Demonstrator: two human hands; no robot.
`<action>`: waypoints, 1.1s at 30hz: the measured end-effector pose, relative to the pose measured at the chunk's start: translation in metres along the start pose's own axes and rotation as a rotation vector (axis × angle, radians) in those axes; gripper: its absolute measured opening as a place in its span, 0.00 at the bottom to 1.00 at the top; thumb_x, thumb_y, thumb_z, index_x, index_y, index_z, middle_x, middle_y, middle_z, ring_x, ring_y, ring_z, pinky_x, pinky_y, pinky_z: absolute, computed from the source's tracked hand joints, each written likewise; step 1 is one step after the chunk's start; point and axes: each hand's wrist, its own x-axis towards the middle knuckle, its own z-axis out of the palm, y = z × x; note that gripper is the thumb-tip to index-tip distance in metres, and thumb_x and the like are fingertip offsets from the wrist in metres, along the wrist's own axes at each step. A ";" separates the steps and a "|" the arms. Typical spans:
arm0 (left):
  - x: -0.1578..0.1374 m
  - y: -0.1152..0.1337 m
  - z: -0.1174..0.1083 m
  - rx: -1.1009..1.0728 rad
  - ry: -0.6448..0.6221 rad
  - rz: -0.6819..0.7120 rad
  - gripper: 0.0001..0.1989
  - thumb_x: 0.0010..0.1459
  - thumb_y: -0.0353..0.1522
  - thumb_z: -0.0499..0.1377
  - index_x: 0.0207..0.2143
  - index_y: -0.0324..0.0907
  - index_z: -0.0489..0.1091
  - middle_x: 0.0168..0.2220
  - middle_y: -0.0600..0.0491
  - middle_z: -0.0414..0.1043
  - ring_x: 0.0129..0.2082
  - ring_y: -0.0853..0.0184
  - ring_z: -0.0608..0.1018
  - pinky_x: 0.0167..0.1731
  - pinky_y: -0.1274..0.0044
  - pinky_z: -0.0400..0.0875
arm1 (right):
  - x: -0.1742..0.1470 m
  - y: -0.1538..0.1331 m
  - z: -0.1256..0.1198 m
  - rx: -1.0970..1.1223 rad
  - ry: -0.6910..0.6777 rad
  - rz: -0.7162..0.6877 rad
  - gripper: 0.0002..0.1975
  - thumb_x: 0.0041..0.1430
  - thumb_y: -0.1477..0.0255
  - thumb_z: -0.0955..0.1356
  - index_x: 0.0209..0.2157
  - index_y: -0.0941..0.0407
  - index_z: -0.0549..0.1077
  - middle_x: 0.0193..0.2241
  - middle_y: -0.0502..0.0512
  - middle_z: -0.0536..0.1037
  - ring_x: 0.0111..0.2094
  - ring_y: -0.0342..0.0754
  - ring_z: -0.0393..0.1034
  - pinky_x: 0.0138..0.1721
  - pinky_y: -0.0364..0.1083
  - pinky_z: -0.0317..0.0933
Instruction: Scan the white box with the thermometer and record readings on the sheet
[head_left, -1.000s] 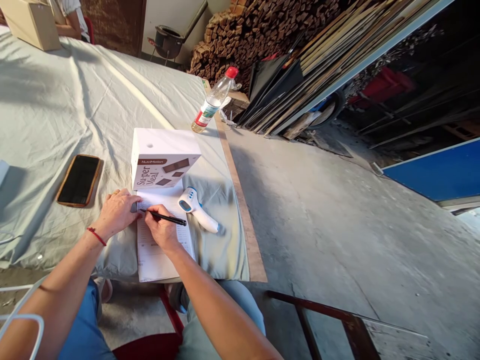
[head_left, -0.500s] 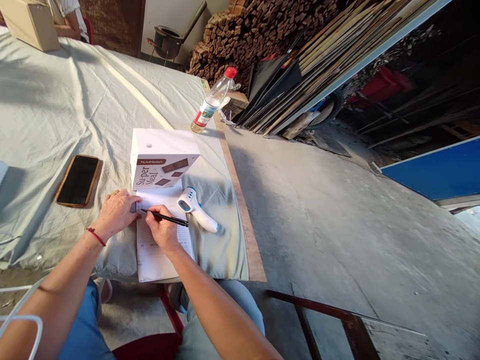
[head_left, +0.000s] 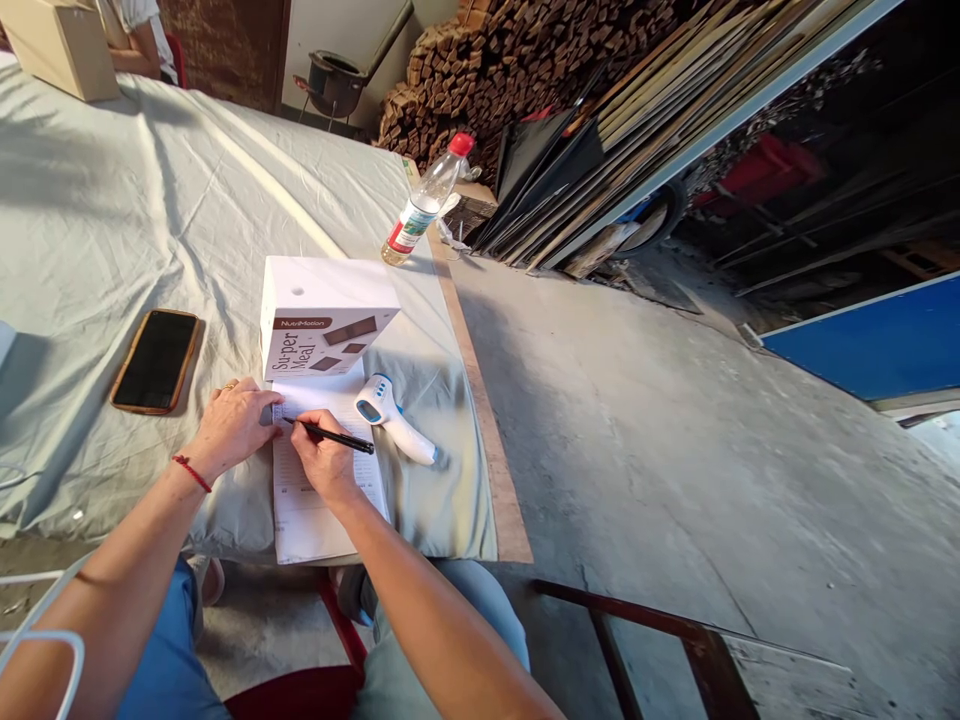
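A black pen point(head_left: 341, 436) is pinched in my right hand point(head_left: 328, 465), its tip on the upper left of a printed paper sheet point(head_left: 315, 535). My left hand point(head_left: 231, 425) rests on the cloth at the sheet's left edge. Its fingers are spread and its thumb reaches the paper. Behind both hands a white box point(head_left: 330, 285) marked "Super Meal" stands over the sheet's far end. Just right of the sheet lies a white and blue infrared thermometer point(head_left: 395, 420). A phone in a brown case point(head_left: 156, 362) lies left of my left hand.
A red-capped bottle point(head_left: 421, 205) stands near the right edge of the cloth-covered table point(head_left: 225, 190). At the far left a cardboard box point(head_left: 64, 50) sits before another person's arm point(head_left: 139, 55). Stacked firewood point(head_left: 480, 80) lies beyond, and a dark wooden frame point(head_left: 675, 625) stands at lower right.
The pen's back end has shifted very slightly left and its tip stays on the sheet. My left hand and the things on the table keep their places.
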 end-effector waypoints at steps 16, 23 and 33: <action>0.000 0.003 -0.001 -0.004 -0.004 -0.025 0.22 0.59 0.34 0.66 0.56 0.46 0.77 0.49 0.43 0.75 0.55 0.47 0.75 0.55 0.59 0.68 | -0.001 0.001 -0.002 -0.003 0.024 0.024 0.09 0.58 0.65 0.64 0.31 0.54 0.71 0.25 0.51 0.75 0.26 0.46 0.68 0.31 0.46 0.65; 0.001 -0.001 0.001 0.010 0.038 0.004 0.21 0.57 0.34 0.65 0.54 0.47 0.78 0.47 0.43 0.76 0.53 0.48 0.77 0.53 0.59 0.71 | -0.002 0.001 0.001 -0.038 0.016 -0.001 0.08 0.59 0.66 0.63 0.31 0.54 0.70 0.25 0.51 0.75 0.27 0.46 0.69 0.33 0.46 0.65; 0.007 -0.013 0.009 -0.109 0.103 0.073 0.21 0.51 0.35 0.65 0.48 0.46 0.80 0.42 0.44 0.77 0.46 0.49 0.78 0.47 0.61 0.72 | 0.011 -0.018 -0.039 -0.312 -0.094 -0.166 0.06 0.57 0.77 0.64 0.33 0.54 0.71 0.31 0.54 0.76 0.36 0.50 0.71 0.41 0.48 0.65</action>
